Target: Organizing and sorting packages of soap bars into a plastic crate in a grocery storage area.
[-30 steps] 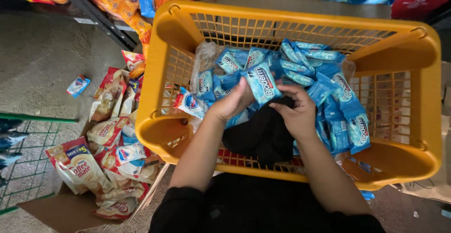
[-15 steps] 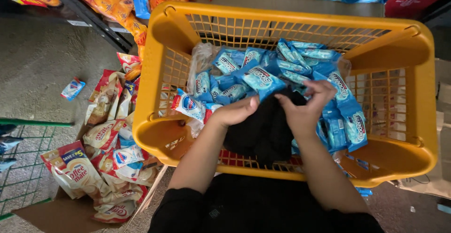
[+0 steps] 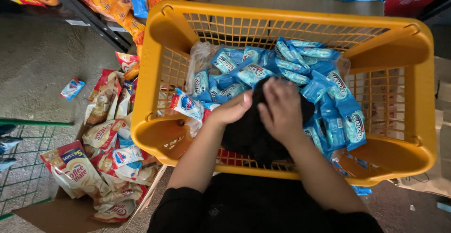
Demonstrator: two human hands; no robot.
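Head view, landmark: yellow basket (image 3: pixel 286 19), all places given relative to it.
Left hand (image 3: pixel 233 110): inside basket, left of centre; fingers curled onto the black cloth (image 3: pixel 249 134); grip closed on its edge.
Right hand (image 3: pixel 282 111): just beside left hand; palm down, fingers spread flat on same cloth; pressing, not clenched.
Black cloth: near front wall, lying on the blue packets (image 3: pixel 329 94).
Blue packets: heaped across middle and right half.
Coffee sachets (image 3: pixel 77 169): outside, on floor left of basket, in open cardboard box (image 3: pixel 42 216).
Risk, judged: loose glossy packets could snag in the cloth and spill over the front rim if it lifts quickly.
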